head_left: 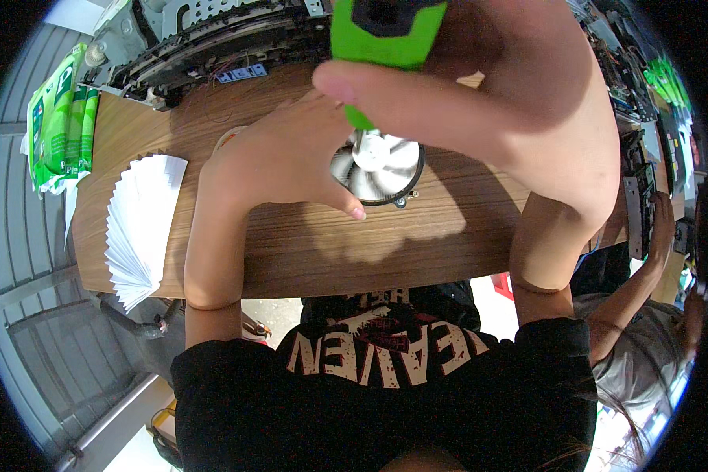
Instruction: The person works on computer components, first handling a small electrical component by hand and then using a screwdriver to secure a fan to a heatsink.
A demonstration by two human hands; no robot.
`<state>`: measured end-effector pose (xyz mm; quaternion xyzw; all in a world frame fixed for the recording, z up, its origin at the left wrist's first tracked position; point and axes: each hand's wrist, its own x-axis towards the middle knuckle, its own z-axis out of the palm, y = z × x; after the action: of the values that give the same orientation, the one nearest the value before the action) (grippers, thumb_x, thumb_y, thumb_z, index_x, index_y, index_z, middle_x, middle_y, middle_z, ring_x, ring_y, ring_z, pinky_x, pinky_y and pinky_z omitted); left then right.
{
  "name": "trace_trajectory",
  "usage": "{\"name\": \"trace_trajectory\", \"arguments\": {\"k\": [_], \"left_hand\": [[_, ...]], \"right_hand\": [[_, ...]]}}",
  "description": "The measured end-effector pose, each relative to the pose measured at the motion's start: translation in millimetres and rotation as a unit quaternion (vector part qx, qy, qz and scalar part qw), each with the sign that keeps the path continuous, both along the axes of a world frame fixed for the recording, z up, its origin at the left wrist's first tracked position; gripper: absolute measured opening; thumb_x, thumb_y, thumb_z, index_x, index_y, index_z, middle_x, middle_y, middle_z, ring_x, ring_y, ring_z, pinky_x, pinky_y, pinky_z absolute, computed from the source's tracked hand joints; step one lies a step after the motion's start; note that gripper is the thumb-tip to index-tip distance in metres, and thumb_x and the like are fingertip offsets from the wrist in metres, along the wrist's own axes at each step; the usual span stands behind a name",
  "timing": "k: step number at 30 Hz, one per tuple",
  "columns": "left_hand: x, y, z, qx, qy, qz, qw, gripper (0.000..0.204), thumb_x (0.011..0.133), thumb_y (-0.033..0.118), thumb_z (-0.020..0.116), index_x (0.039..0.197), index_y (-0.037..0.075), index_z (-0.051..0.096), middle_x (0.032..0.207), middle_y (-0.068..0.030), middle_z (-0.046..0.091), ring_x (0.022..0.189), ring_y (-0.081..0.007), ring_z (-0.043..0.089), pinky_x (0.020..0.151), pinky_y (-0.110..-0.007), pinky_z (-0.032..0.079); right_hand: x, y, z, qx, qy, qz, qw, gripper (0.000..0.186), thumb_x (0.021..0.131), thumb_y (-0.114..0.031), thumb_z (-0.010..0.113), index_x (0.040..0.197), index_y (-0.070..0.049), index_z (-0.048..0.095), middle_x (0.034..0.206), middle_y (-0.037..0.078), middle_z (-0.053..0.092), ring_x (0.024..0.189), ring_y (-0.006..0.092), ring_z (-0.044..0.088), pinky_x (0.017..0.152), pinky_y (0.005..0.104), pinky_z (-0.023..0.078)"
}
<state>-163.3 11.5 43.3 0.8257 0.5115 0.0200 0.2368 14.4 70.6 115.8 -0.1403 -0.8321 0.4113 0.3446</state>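
A small round cooling fan (397,177) with pale blades and a dark rim lies on the wooden table. From its left side my left hand (279,153) grips it, thumb by the near edge; the other fingers are mostly hidden. Above the fan, my right hand (480,102) is closed around a green and black power screwdriver (385,47), its thumb across the front. The tool's narrow tip points down at the left part of the fan's hub; whether it touches cannot be made out. Small metal screws (402,202) sit by the fan's near right edge.
A fanned stack of white paper (145,224) lies at the left of the table (315,263). Green plastic packs (63,126) stand at the far left. Dark machine parts (212,51) line the back edge. Another person's arm (641,267) is at the right.
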Motion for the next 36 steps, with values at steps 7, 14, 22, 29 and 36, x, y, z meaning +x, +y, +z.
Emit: {"name": "trace_trajectory", "arguments": {"k": [7, 14, 22, 29, 36], "left_hand": [[13.5, 8.1, 31.8, -0.215, 0.059, 0.118, 0.968, 0.085, 0.052, 0.038, 0.081, 0.122, 0.003, 0.049, 0.126, -0.0221, 0.047, 0.120, -0.0351, 0.044, 0.101, -0.038, 0.035], [-12.2, 1.7, 12.8, 0.024, -0.181, -0.006, 0.983, 0.070, 0.051, 0.036, 0.082, 0.110, 0.006, 0.059, 0.116, -0.0201, 0.055, 0.111, -0.0355, 0.050, 0.097, -0.038, 0.038], [-3.4, -5.6, 22.0, -0.090, -0.118, 0.138, 0.979, 0.074, 0.050, 0.034, 0.083, 0.112, 0.004, 0.057, 0.108, -0.0191, 0.060, 0.103, -0.0345, 0.056, 0.091, -0.038, 0.043], [-5.5, -6.5, -3.3, 0.088, -0.166, 0.032, 0.982, 0.077, 0.048, 0.033, 0.084, 0.113, 0.003, 0.056, 0.109, -0.0180, 0.060, 0.103, -0.0333, 0.056, 0.091, -0.038, 0.043], [-3.1, 2.0, 0.7, -0.069, -0.091, 0.054, 0.992, 0.078, 0.050, 0.034, 0.084, 0.115, 0.004, 0.054, 0.116, -0.0187, 0.056, 0.109, -0.0342, 0.052, 0.095, -0.037, 0.041]], "right_hand": [[-9.5, -11.7, 0.5, 0.000, 0.000, 0.003, 1.000, 0.025, 0.076, -0.008, 0.066, 0.097, -0.007, 0.054, 0.078, 0.009, 0.061, 0.067, 0.0181, 0.063, 0.058, 0.0294, 0.050], [-23.6, -21.6, 5.1, 0.004, 0.007, 0.008, 1.000, 0.025, 0.076, -0.008, 0.066, 0.097, -0.007, 0.054, 0.078, 0.009, 0.061, 0.066, 0.0182, 0.063, 0.057, 0.0294, 0.050], [-16.6, -19.7, 4.5, 0.008, 0.011, 0.005, 1.000, 0.025, 0.075, -0.008, 0.066, 0.097, -0.007, 0.054, 0.078, 0.009, 0.061, 0.066, 0.0184, 0.063, 0.057, 0.0295, 0.050], [-20.8, -24.6, 6.2, 0.010, 0.013, 0.012, 1.000, 0.025, 0.075, -0.008, 0.066, 0.097, -0.007, 0.054, 0.078, 0.009, 0.061, 0.066, 0.0185, 0.063, 0.057, 0.0295, 0.050], [-15.8, -22.2, 5.3, 0.013, 0.012, 0.013, 1.000, 0.024, 0.075, -0.008, 0.066, 0.097, -0.007, 0.054, 0.077, 0.009, 0.061, 0.065, 0.0186, 0.063, 0.056, 0.0295, 0.050]]}}
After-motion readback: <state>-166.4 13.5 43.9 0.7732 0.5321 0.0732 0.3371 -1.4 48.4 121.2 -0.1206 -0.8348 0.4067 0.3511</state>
